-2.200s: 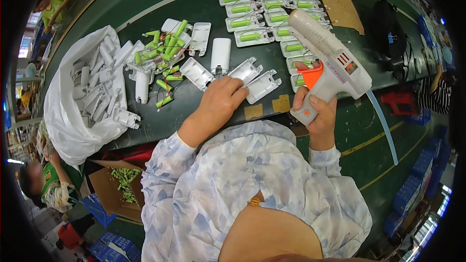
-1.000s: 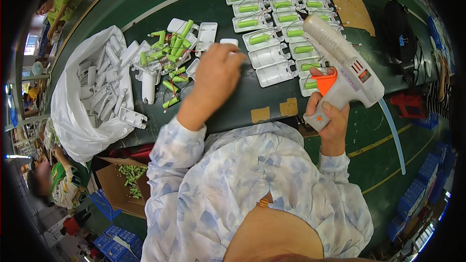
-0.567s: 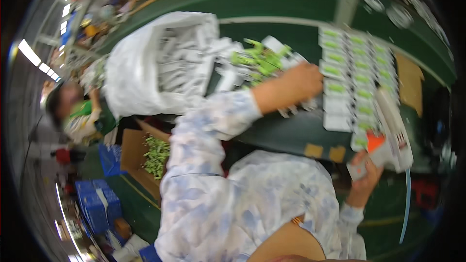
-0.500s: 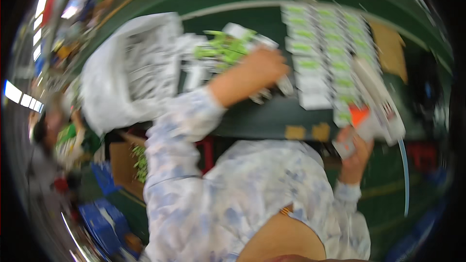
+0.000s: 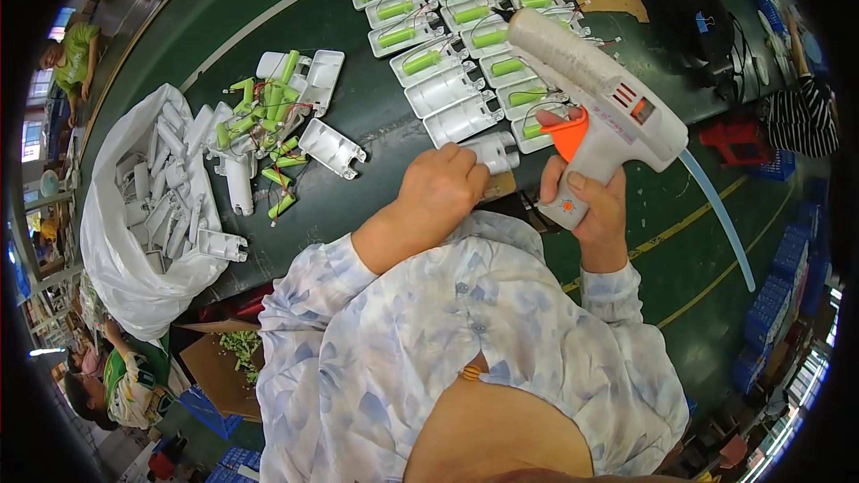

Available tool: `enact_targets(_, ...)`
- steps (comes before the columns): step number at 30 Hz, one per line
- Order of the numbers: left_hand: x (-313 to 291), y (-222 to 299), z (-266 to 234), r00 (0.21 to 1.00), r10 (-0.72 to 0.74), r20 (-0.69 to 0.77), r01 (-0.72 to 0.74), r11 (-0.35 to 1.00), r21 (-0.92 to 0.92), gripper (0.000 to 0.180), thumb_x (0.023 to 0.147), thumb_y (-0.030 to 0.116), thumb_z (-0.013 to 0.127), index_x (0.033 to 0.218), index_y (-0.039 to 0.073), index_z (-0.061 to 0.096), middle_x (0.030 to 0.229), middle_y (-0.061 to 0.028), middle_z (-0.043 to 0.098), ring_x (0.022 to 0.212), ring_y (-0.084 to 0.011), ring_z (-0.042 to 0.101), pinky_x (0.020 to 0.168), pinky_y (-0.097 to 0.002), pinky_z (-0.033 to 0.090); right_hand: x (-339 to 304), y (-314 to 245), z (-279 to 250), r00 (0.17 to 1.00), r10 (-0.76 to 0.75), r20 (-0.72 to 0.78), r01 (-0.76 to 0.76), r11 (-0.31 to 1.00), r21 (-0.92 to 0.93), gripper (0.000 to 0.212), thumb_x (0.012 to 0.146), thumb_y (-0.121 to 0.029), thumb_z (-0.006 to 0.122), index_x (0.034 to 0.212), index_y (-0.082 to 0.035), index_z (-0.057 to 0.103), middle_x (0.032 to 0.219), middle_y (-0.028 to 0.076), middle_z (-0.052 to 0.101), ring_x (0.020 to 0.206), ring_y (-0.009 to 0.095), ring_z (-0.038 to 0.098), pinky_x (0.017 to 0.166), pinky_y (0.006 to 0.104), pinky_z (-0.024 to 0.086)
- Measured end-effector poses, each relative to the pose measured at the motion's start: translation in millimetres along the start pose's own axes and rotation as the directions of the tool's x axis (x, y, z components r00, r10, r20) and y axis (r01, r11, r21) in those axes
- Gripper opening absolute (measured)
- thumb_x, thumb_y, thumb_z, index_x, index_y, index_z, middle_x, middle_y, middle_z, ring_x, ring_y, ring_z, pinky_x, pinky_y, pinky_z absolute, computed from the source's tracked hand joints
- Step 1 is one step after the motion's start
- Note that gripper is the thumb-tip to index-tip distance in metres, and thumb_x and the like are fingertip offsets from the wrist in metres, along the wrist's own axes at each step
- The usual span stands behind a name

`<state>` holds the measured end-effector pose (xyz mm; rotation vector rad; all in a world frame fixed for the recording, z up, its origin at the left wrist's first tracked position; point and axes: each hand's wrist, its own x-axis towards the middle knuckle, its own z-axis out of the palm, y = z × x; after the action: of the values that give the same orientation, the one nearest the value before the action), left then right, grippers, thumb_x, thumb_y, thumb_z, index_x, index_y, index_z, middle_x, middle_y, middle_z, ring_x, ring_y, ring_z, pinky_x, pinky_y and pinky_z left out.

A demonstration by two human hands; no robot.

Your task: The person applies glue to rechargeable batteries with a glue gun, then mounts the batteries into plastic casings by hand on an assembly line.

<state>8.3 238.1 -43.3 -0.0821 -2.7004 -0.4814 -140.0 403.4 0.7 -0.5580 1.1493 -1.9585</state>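
Pinching a white shell (image 5: 494, 150) with the left hand (image 5: 443, 183), just right of the middle of the frame, close to the near edge of the dark table (image 5: 376, 72). Keeping those fingers curled in over its left end, tips hidden; can't tell if lifted or resting. Maybe kept near the body for an easy reach. Wrapping the right hand (image 5: 595, 206) around the handle of a white glue gun (image 5: 649, 130), right of the middle, with a finger by the orange trigger (image 5: 567, 132). Pointing up and left, perhaps to keep a hot tip off the shirt (image 5: 447, 304).

Just above, can see two bare shells (image 5: 445, 92), then neat rows of filled shells (image 5: 470, 13) up to the top. Laid open side up, probably to stop the green batteries from rolling out.

Left of the middle, can see a loose shell (image 5: 331, 148) beside a messy heap of batteries (image 5: 277, 103). Farther left, can spot a white bag (image 5: 116, 250) of plastic parts, mouth spread wide, likely for quick grabbing. At lower left, can find a cardboard box (image 5: 210, 371).
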Motion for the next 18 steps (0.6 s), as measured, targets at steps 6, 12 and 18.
enact_targets(6,-0.8,4.9,2.8,0.994,-0.097,-0.047,0.098,0.995,0.024,0.008,0.071,0.009,0.062,0.079,0.008,0.061,0.075,-0.0064,0.053,0.071,-0.0244,0.057,0.060,-0.0358,0.049,-8.2,1.5,-1.7,0.995,0.026,-0.099,-0.031,0.998,-0.050,0.080,0.073,-0.018,0.066,0.144,0.001,0.033,0.141,0.031,0.046,0.061,0.019,0.059,0.056,0.0275,0.049)
enact_targets(12,-3.3,1.3,2.9,0.992,-0.128,0.007,0.128,0.992,-0.018,0.010,0.073,0.008,0.065,0.082,0.005,0.061,0.080,-0.0079,0.056,0.078,-0.0264,0.060,0.063,-0.0367,0.051,-3.7,3.6,8.1,0.999,0.049,-0.014,-0.050,0.998,-0.039,0.077,0.076,-0.015,0.064,0.143,0.005,0.032,0.142,0.031,0.046,0.063,0.021,0.063,0.055,0.0312,0.053)
enact_targets(18,-20.5,-27.3,-71.2,0.953,-0.085,-0.290,0.064,0.995,-0.081,0.023,0.071,0.005,0.075,0.093,0.006,0.067,0.090,-0.0079,0.064,0.077,-0.0258,0.063,0.064,-0.0368,0.053,6.6,-2.6,8.2,0.998,0.059,0.013,-0.058,0.993,-0.100,0.079,0.076,-0.017,0.063,0.144,0.006,0.030,0.140,0.033,0.046,0.062,0.021,0.064,0.056,0.0310,0.054)
